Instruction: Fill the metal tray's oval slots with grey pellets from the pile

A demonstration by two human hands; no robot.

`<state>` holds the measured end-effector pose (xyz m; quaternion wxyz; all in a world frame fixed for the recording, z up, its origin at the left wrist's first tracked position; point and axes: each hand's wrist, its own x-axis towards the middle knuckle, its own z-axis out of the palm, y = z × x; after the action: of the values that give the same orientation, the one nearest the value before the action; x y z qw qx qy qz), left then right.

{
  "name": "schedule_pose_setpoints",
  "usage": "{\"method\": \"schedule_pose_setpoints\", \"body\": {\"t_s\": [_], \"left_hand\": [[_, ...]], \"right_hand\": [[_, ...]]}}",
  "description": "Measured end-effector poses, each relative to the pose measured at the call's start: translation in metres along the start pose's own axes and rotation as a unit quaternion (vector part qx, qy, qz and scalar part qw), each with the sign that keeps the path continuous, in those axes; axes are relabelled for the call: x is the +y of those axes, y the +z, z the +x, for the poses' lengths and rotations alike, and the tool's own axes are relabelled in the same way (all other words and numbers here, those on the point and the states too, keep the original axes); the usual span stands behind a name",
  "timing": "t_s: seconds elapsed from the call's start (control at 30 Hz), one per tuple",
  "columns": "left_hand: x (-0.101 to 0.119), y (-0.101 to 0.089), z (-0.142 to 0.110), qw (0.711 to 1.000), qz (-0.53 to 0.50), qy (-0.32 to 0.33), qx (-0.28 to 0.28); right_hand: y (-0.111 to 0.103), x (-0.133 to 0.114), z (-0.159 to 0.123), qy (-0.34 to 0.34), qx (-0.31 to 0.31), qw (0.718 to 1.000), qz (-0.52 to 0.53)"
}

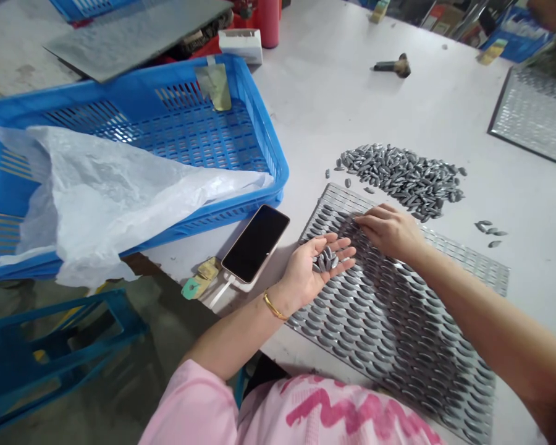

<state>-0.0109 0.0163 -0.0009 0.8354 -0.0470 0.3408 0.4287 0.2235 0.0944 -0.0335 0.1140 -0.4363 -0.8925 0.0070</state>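
My left hand (306,272) is palm up, its fingers loosely curled, cradling several small grey spindle-shaped pieces (325,259). Beneath both hands lies a grey slotted tray (495,272), mostly covered by rows of the same pieces (366,309). My right hand (391,233) is at the tray's upper part, palm down, with thumb and fingertips pinched together over a row. Whatever is between those fingertips is hidden. Just beyond the tray's far edge is a loose heap of these grey pieces (403,176).
A blue plastic crate (269,148) with a white plastic sheet (102,191) stands at left. A phone (256,244) with a white cable lies near the table edge. A few stray pieces (491,230) sit right of the heap. Another tray (537,117) lies at far right, near a person.
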Motion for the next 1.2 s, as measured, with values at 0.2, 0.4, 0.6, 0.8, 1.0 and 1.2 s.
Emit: {"method": "schedule_pose_setpoints", "body": {"t_s": [0.2, 0.4, 0.6, 0.8, 1.0, 1.2], "left_hand": [[-0.001, -0.002, 0.004, 1.0, 0.004, -0.009, 0.004], [-0.001, -0.001, 0.003, 0.999, 0.034, 0.008, 0.013], [-0.002, -0.001, -0.001, 0.995, 0.083, 0.027, -0.04], [-0.005, -0.007, 0.0, 0.981, 0.181, 0.009, -0.075], [-0.007, -0.009, 0.003, 0.981, 0.184, 0.002, -0.068], [-0.008, -0.008, 0.002, 0.979, 0.191, -0.014, -0.073]], "right_hand": [[-0.026, -0.041, 0.003, 0.025, 0.046, 0.986, 0.158], [-0.038, -0.081, 0.011, -0.05, -0.059, 0.956, 0.285], [-0.039, -0.069, -0.001, 0.113, -0.006, 0.92, 0.376], [-0.038, -0.078, -0.011, 0.292, -0.04, 0.781, 0.55], [-0.026, -0.083, -0.019, 0.335, -0.03, 0.723, 0.603], [-0.027, -0.091, -0.016, 0.362, -0.007, 0.668, 0.651]]}}
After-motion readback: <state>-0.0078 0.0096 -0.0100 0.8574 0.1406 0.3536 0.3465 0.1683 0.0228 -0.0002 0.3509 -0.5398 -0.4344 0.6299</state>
